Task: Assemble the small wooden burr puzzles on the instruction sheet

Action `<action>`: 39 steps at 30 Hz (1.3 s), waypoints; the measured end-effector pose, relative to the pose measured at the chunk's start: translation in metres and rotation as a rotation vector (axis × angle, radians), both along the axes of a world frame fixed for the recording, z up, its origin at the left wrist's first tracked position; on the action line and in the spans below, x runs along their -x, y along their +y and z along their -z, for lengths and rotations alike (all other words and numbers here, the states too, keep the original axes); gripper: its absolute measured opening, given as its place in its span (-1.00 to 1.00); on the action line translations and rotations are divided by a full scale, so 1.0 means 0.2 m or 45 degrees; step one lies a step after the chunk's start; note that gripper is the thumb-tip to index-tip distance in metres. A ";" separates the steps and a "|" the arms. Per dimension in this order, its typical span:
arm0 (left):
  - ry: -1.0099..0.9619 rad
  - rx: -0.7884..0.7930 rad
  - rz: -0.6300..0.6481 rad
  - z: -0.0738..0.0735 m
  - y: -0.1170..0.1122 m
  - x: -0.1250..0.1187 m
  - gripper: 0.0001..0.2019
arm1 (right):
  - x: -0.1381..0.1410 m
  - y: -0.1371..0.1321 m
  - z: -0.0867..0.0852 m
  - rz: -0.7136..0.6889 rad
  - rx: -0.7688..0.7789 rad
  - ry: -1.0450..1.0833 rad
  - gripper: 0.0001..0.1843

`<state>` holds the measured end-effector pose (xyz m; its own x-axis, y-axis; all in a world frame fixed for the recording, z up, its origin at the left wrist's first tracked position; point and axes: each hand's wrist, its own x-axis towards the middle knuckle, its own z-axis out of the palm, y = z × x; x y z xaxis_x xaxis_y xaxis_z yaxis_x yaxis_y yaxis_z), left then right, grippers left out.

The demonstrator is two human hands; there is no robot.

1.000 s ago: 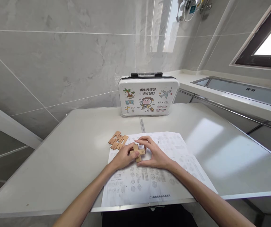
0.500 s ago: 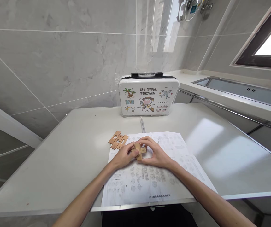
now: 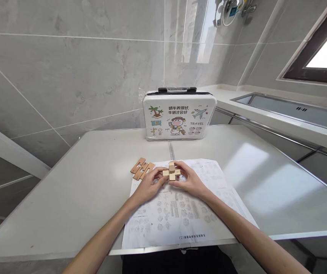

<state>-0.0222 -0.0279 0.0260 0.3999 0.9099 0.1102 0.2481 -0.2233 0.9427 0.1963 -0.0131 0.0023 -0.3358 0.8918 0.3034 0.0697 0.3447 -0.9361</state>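
Both hands hold a small wooden cross-shaped puzzle assembly (image 3: 171, 172) just above the printed instruction sheet (image 3: 180, 213). My left hand (image 3: 149, 184) pinches its left side with fingertips. My right hand (image 3: 190, 179) grips its right side, fingers curled round it. Three loose notched wooden pieces (image 3: 142, 169) lie side by side on the table, just left of the hands at the sheet's upper left corner.
A white cartoon-printed case (image 3: 179, 116) with a black handle stands upright at the back of the white table (image 3: 80, 182), against the tiled wall. A counter with a sink (image 3: 289, 108) runs along the right, under a window.
The hands have lifted the wooden assembly a little farther away from me and turned it, so its cross shape now faces up.
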 end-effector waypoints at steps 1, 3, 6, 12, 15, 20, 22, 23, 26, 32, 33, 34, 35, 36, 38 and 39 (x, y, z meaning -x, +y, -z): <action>0.003 -0.019 -0.007 0.00 0.00 0.00 -0.62 | 0.00 0.00 0.00 -0.009 0.018 0.012 -0.28; 0.007 -0.059 -0.016 0.01 0.00 -0.01 -0.66 | 0.00 0.00 0.00 -0.022 0.044 0.032 -0.28; 0.016 -0.116 -0.046 0.01 0.00 -0.01 -0.70 | 0.01 0.00 0.00 -0.028 0.078 0.055 -0.30; 0.085 -0.268 -0.150 0.02 0.01 -0.01 -0.76 | 0.02 0.01 0.00 -0.041 0.149 0.132 -0.31; 0.091 -0.307 -0.151 0.02 0.01 -0.02 -0.76 | 0.03 0.01 0.00 -0.065 0.178 0.155 -0.31; 0.051 -0.297 -0.228 0.02 0.02 -0.01 -0.73 | 0.02 0.01 -0.02 -0.028 0.181 0.146 -0.36; -0.004 -0.254 -0.290 0.01 0.02 -0.01 -0.71 | 0.01 0.02 -0.02 -0.012 0.185 0.161 -0.39; -0.041 -0.220 -0.310 0.01 0.02 -0.01 -0.69 | 0.01 0.02 -0.02 -0.005 0.188 0.173 -0.40; -0.150 -0.105 -0.342 0.01 0.04 0.00 -0.63 | 0.00 0.03 -0.01 0.037 0.183 0.178 -0.43; -0.381 0.063 -0.374 0.02 0.07 0.01 -0.58 | 0.02 0.02 0.02 0.261 -0.083 -0.234 -0.44; -0.420 0.091 -0.380 0.03 0.08 0.01 -0.57 | 0.02 0.01 0.03 0.275 -0.143 -0.318 -0.44; -0.450 0.116 -0.388 0.03 0.08 0.01 -0.57 | 0.03 0.01 0.04 0.276 -0.192 -0.390 -0.44; -0.474 0.135 -0.397 0.04 0.09 0.01 -0.56 | 0.03 0.01 0.05 0.273 -0.230 -0.447 -0.43; -0.492 0.147 -0.404 0.04 0.09 0.02 -0.55 | 0.03 0.01 0.06 0.275 -0.263 -0.491 -0.43; -0.514 0.163 -0.405 0.05 0.09 0.02 -0.55 | 0.03 0.00 0.07 0.292 -0.321 -0.562 -0.43; -0.521 0.169 -0.400 0.05 0.09 0.02 -0.55 | 0.03 0.00 0.08 0.302 -0.343 -0.592 -0.44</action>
